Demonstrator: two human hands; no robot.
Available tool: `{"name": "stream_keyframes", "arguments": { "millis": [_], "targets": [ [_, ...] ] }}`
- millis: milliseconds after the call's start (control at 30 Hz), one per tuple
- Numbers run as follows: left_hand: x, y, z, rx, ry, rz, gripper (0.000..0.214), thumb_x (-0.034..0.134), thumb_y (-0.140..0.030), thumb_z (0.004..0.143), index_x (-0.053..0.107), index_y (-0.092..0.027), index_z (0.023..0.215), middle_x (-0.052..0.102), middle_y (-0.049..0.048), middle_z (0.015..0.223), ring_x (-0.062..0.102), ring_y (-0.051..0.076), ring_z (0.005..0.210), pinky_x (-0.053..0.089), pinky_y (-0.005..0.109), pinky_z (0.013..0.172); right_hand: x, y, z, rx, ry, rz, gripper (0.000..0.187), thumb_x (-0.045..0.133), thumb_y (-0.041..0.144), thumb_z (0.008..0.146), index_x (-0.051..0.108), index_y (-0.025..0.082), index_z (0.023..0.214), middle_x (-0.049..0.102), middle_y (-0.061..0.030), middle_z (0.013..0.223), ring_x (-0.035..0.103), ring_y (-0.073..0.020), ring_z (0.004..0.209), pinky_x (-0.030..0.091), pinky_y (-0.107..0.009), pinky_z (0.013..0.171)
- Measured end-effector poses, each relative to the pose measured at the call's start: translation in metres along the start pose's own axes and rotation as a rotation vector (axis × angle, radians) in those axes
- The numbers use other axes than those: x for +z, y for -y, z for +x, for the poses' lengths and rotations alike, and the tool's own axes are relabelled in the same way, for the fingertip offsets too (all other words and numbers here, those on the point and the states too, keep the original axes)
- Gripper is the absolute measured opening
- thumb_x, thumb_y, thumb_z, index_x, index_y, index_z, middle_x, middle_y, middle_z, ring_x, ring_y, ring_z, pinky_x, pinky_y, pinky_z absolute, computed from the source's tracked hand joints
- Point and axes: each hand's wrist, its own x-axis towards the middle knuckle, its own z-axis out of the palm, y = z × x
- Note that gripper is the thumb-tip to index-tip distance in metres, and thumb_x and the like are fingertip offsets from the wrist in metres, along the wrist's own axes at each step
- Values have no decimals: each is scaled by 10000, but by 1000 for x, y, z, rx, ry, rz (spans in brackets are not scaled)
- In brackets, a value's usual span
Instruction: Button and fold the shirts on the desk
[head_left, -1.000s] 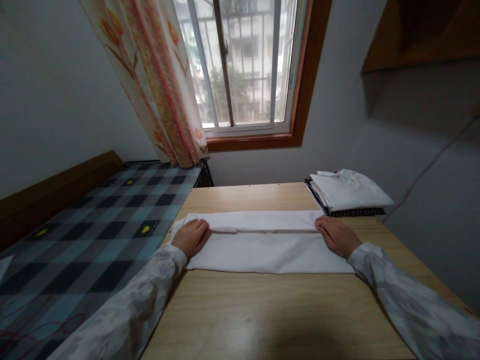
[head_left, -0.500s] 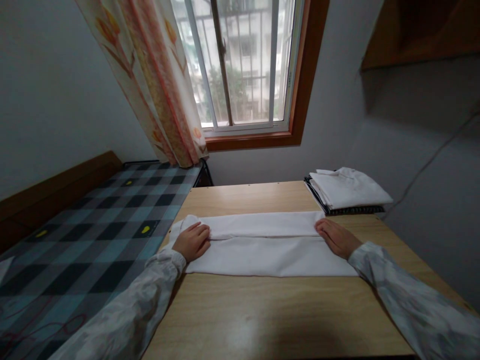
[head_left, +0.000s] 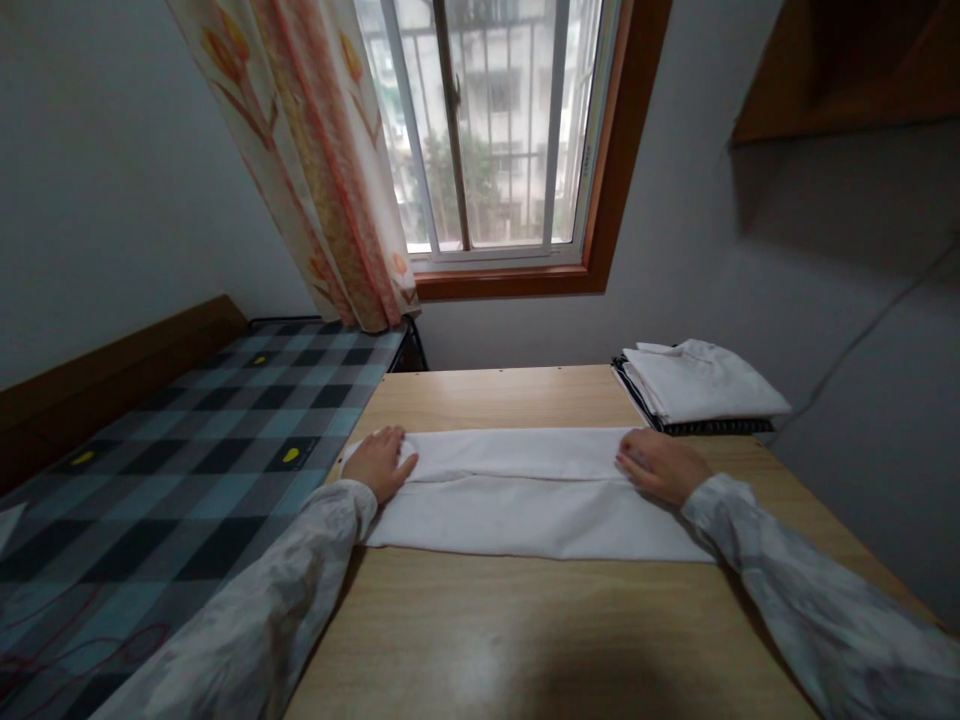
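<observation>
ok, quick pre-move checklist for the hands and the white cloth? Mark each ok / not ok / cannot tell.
1. Left hand on the white cloth, at its left end: ok.
2. Right hand at the cloth's right end: ok.
3. Fingertips of the right hand pinching fabric: cannot tell, the curled hand hides them.
4. Cloth's near edge lying on the table: ok where it shows, between the sleeves.
5. Folded strip's near edge straight: not ok, slight ripple left of the middle.
6. Cloth apart from the folded white stack at the far right: cannot tell, the right hand covers that end.
</observation>
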Motion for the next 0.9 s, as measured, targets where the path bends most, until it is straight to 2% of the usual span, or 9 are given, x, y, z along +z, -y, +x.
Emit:
{"name": "stream_keyframes", "arguments": {
  "millis": [33, 133, 300, 467, 533, 600, 700, 767, 900],
  "targets": [
    [4, 1, -2, -35, 44, 8, 737, 414, -557, 1015, 511, -49, 1541, 513, 247, 1618, 475, 354, 1521, 347, 508, 1265, 8, 0, 2, -7, -36, -10, 380, 507, 439, 1041, 711, 164, 1206, 737, -188, 1238, 686, -328, 1150, 533, -478, 1033],
    [13, 2, -8, -152, 115, 42, 894, 340, -683, 1009, 430, -33, 1616, 387, 252, 1703, 347, 370, 1606, 254, 565, 1304, 39, -4, 1, 21, -72, -40, 671, 511, 526, 1026, 522, 109, 1552, 505, -230, 1625, 448, -377, 1530, 390, -561, 1245],
    [12, 4, -11, -277, 120, 84, 1004, 289, -773, 982, 416, -15, 1627, 355, 276, 1709, 305, 390, 1623, 215, 582, 1310, 77, -18, -14, 138, 36, -70, 832, 351, 653, 1068, 352, 87, 1678, 368, -202, 1724, 336, -338, 1614, 325, -534, 1305],
    [-3, -2, -8, -292, 120, 116, 920, 332, -700, 999, 474, -6, 1586, 405, 294, 1676, 323, 398, 1613, 203, 608, 1308, 72, -28, -16, 184, 56, -105, 858, 298, 694, 1070, 343, 103, 1690, 393, -194, 1713, 363, -323, 1603, 313, -520, 1313],
    [-10, -21, -11, -189, 88, 105, 864, 371, -663, 1008, 501, -18, 1568, 425, 288, 1666, 345, 407, 1602, 222, 629, 1297, 65, -19, -11, 215, 29, -112, 867, 302, 703, 1065, 346, 105, 1691, 441, -212, 1681, 392, -354, 1585, 311, -559, 1304],
    [-15, -54, -17, 7, 25, 51, 792, 398, -625, 1027, 504, -64, 1576, 430, 255, 1676, 373, 396, 1589, 248, 626, 1292, 58, 5, -3, 189, -13, -91, 884, 324, 704, 1061, 321, 94, 1700, 434, -233, 1679, 376, -387, 1588, 282, -600, 1304],
    [-13, -115, -23, 304, -48, -46, 685, 400, -545, 1064, 429, -185, 1646, 384, 142, 1732, 340, 323, 1616, 206, 564, 1331, 50, 61, 10, 19, -36, 8, 872, 356, 682, 1071, 247, 119, 1728, 335, -207, 1736, 292, -375, 1626, 238, -599, 1320],
    [-6, -148, -21, 434, -45, -105, 747, 425, -587, 1055, 350, -198, 1689, 352, 128, 1750, 323, 316, 1624, 196, 544, 1339, 50, 97, 19, -77, -20, 82, 886, 398, 683, 1066, 217, 132, 1737, 288, -184, 1760, 258, -362, 1640, 229, -584, 1328],
    [10, -172, -11, 511, -35, -185, 798, 415, -636, 1063, 257, -224, 1728, 338, 124, 1755, 324, 311, 1624, 209, 536, 1336, 62, 133, 30, -123, 6, 183, 895, 448, 666, 1064, 168, 161, 1748, 252, -178, 1771, 249, -354, 1644, 227, -591, 1327]
  ]
}}
